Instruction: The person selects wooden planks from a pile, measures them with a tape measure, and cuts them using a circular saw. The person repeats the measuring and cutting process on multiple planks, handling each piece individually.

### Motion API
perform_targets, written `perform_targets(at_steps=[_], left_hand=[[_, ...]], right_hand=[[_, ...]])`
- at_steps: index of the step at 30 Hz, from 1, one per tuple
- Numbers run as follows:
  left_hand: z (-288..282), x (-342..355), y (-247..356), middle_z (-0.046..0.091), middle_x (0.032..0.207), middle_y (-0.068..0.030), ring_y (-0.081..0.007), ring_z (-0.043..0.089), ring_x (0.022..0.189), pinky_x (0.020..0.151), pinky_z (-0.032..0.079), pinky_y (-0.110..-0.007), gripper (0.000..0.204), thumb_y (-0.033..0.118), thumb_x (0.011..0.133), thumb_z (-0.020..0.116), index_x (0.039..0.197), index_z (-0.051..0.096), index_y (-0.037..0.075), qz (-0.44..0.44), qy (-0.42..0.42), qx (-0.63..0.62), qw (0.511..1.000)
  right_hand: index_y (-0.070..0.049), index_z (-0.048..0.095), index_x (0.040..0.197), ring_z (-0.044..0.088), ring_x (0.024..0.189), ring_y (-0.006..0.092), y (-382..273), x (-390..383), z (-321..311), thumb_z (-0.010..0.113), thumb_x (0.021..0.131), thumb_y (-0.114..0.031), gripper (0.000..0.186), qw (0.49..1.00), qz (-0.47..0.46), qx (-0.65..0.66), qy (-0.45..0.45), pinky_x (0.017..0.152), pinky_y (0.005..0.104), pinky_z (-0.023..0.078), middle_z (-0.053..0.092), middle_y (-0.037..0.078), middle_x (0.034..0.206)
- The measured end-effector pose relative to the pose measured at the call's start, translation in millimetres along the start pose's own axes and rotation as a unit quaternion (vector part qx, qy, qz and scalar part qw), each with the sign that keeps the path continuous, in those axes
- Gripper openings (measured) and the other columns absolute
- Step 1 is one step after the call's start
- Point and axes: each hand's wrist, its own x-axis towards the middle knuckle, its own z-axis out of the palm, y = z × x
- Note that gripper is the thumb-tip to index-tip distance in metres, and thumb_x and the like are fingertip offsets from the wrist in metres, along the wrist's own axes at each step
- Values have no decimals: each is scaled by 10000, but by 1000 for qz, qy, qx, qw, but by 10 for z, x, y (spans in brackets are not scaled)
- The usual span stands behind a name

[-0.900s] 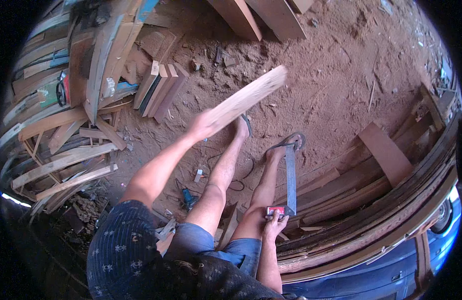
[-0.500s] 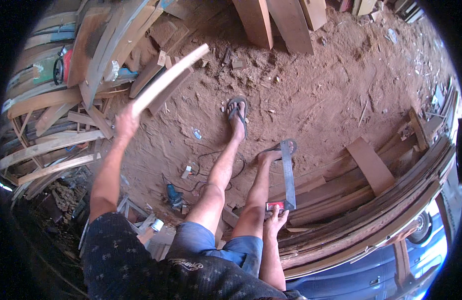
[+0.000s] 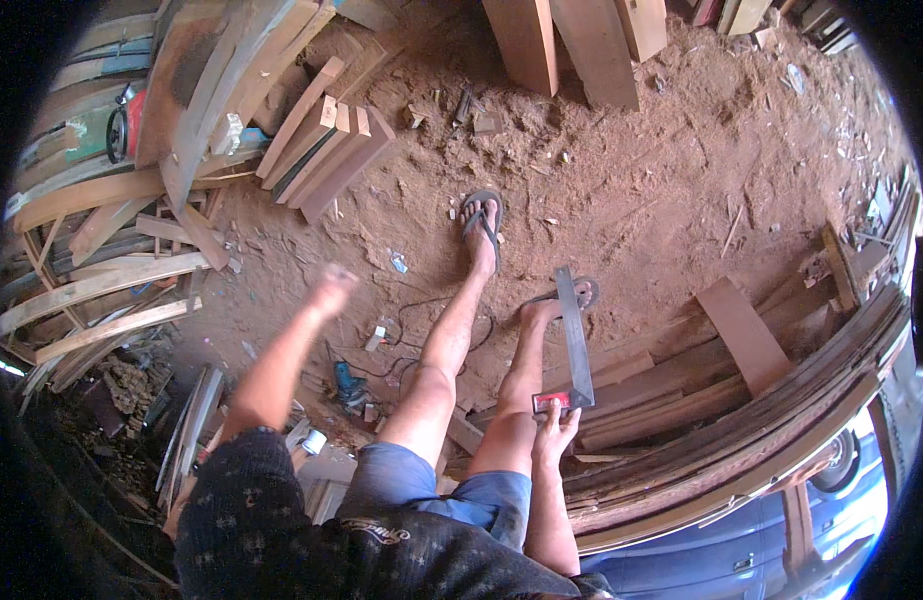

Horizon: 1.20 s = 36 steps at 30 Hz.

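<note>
My right hand [image 3: 556,430] grips the red-and-black stock of a try square [image 3: 574,340]. The square's long metal blade points away from me, passing over my right foot. Motion smears my left hand [image 3: 332,290]; no board shows in it, and its fingers are too blurred to read. Beyond that hand, several short wooden boards [image 3: 327,150] lean side by side on the dirt, their pale ends toward the far side.
A teal power tool [image 3: 350,388] with a dark cord lies on the dirt by my left leg. Curved timber pieces [image 3: 102,290] are heaped at the left. Long planks [image 3: 722,470] line the right, with a blue vehicle [image 3: 722,560] behind. Wide boards [image 3: 592,50] stand at the far side.
My left hand has let go of the pale board and moved back toward me. That board now rests among the leaning ones. The try square remains in my right hand, nearly still.
</note>
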Motion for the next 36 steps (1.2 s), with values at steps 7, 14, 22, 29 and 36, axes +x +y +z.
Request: perform_targets(at_steps=[7, 14, 22, 29, 36], left_hand=[[1762, -2208, 1128, 203, 1588, -331, -551, 345, 1379, 1154, 334, -560, 938, 542, 819, 725, 1521, 337, 56, 67, -137, 268, 951], [1899, -2145, 1171, 346, 1507, -268, -480, 470, 1269, 999, 497, -531, 840, 532, 775, 742, 1434, 474, 85, 181, -58, 408, 893], [2010, -1890, 1026, 240, 1590, -211, -556, 321, 1383, 1010, 497, -586, 687, 479, 804, 730, 1368, 526, 144, 22, -152, 282, 947], [1927, -1843, 1055, 181, 1630, -213, -543, 209, 1448, 1101, 414, -572, 828, 464, 844, 712, 1540, 364, 182, -42, -204, 76, 975], [1822, -1763, 1322, 206, 1621, -227, -518, 251, 1432, 1121, 367, -577, 818, 540, 904, 606, 1565, 321, 153, -50, -224, 212, 950]], right_hand=[[-38, 533, 1285, 606, 854, 121, -42, 387, 862, 658, 985, -175, 352, 990, 21, 115, -84, 700, 269, 524, 630, 36, 1000], [-11, 595, 1212, 651, 884, 189, -912, 927, 2982, 684, 914, -173, 351, 955, -76, -124, -259, 781, 343, 527, 678, 98, 1042], [15, 572, 1178, 683, 879, 285, -1573, 1218, 5075, 650, 916, -168, 329, 962, -180, -47, -201, 824, 417, 531, 698, 164, 984], [4, 552, 1216, 668, 844, 255, -814, 986, 5108, 639, 934, -133, 325, 985, -127, 71, -95, 821, 393, 528, 681, 156, 969], [27, 548, 1194, 674, 955, 436, -475, 818, 5078, 646, 911, -141, 344, 962, -96, -29, -256, 855, 491, 513, 677, 284, 999]])
